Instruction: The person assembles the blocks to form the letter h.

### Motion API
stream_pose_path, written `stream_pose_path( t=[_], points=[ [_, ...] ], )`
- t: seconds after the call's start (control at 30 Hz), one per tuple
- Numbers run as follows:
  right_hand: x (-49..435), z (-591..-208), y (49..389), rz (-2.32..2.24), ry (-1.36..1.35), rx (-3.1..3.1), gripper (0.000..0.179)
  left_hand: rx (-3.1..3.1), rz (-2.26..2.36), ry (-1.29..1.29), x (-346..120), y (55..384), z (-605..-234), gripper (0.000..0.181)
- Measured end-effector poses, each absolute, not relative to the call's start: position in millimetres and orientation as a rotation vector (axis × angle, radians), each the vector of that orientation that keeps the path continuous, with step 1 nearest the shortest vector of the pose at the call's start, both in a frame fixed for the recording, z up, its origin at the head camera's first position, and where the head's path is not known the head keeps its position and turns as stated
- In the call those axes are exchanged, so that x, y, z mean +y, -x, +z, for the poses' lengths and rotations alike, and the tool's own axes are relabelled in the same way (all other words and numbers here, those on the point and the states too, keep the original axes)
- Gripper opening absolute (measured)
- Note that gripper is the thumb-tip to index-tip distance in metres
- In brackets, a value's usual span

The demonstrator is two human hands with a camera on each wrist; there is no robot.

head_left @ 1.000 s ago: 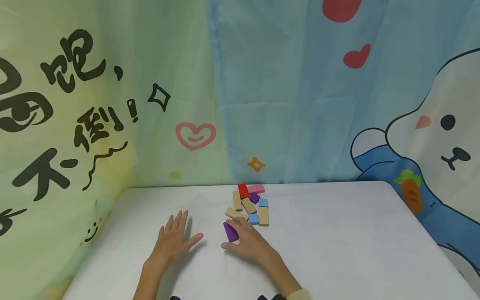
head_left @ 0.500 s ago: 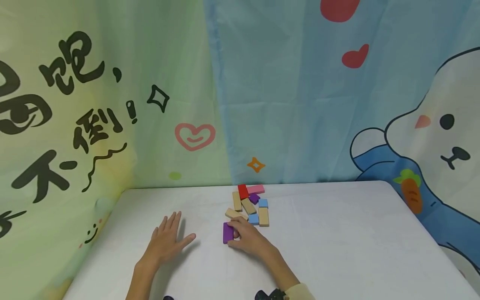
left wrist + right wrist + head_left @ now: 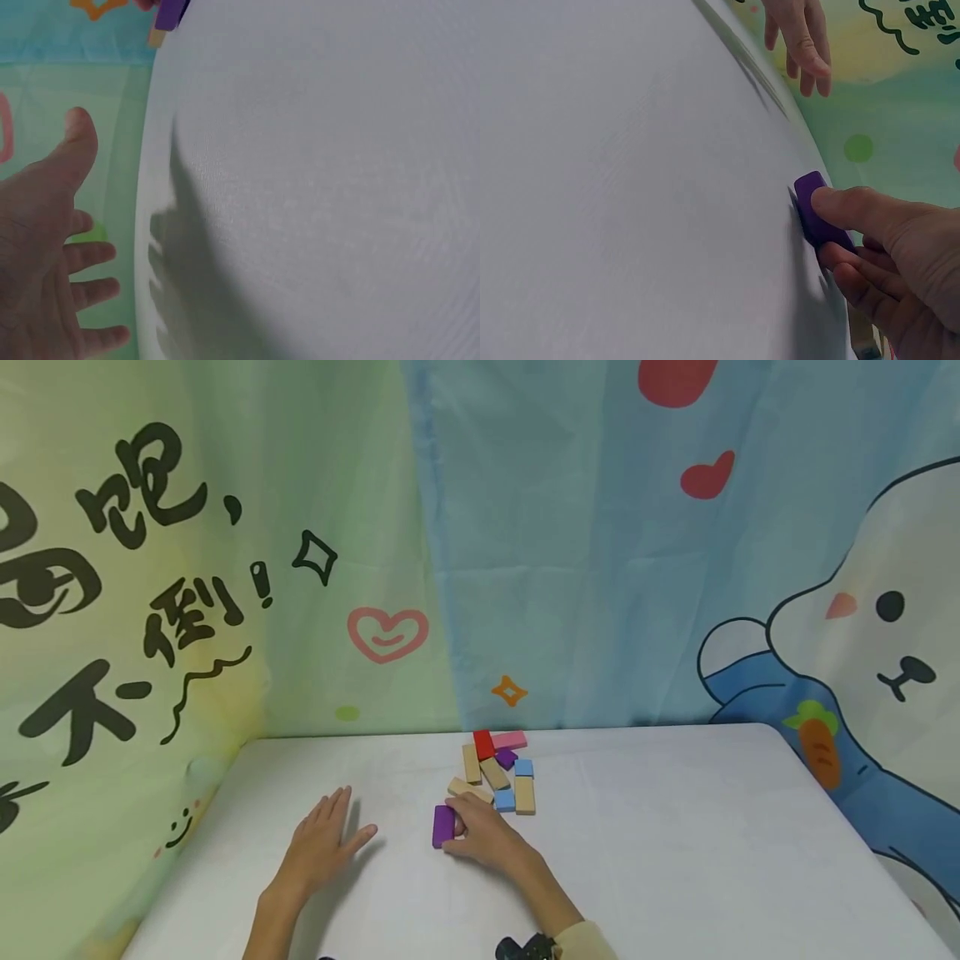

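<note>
A purple rectangular block (image 3: 443, 827) is pinched between the thumb and fingers of my right hand (image 3: 486, 837). In the right wrist view, the thumb lies on the block's (image 3: 829, 225) face and curled fingers are behind it. Whether the block touches the table cannot be told. Off to the left, my left hand (image 3: 317, 843) is held over the table with fingers extended and thumb spread, holding nothing. Its shadow falls on the tabletop in the left wrist view, where that hand (image 3: 37, 247) shows at the left edge.
Just beyond the right hand lies a cluster of blocks: several plain wooden ones (image 3: 525, 795), two light blue ones (image 3: 505, 801), a red one (image 3: 483, 745), a pink one (image 3: 511, 740) and a small purple piece (image 3: 507, 759). A printed curtain (image 3: 540, 568) hangs behind the white table (image 3: 675, 843).
The right hand has closed its thumb and fingers on the purple block, which has turned straighter and shifted slightly left. My left hand has drifted left, away from the blocks.
</note>
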State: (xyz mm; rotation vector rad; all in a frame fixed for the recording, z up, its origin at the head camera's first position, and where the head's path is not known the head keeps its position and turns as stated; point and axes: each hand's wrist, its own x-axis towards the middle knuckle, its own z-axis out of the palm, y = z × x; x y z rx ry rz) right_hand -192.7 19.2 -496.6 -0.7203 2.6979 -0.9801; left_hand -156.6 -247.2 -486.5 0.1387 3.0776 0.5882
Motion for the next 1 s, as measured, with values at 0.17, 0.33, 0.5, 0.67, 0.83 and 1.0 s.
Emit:
stream_pose_path(
  t=[0.17,0.33,0.5,0.67,0.83,1.0],
  points=[
    [1,-493,195,-0.962,0.758,2.704,0.062,3.084,0.576,-0.139,-252,157,-488,0.082],
    [-23,-490,194,-0.957,0.836,2.683,0.063,3.095,0.574,-0.145,-258,155,-488,0.077],
    [-50,-490,193,-0.919,0.901,2.675,0.062,3.103,0.565,-0.166,-260,151,-490,0.073],
    [-69,-491,193,-0.884,0.975,2.687,0.061,3.102,0.565,-0.199,-266,148,-488,0.069],
    [-82,-493,191,-0.86,1.002,2.691,0.061,3.102,0.596,-0.265,-273,145,-487,0.062],
    [-91,-495,187,-0.909,0.981,2.656,0.05,3.09,0.664,-0.312,-279,142,-486,0.057]
  ],
)
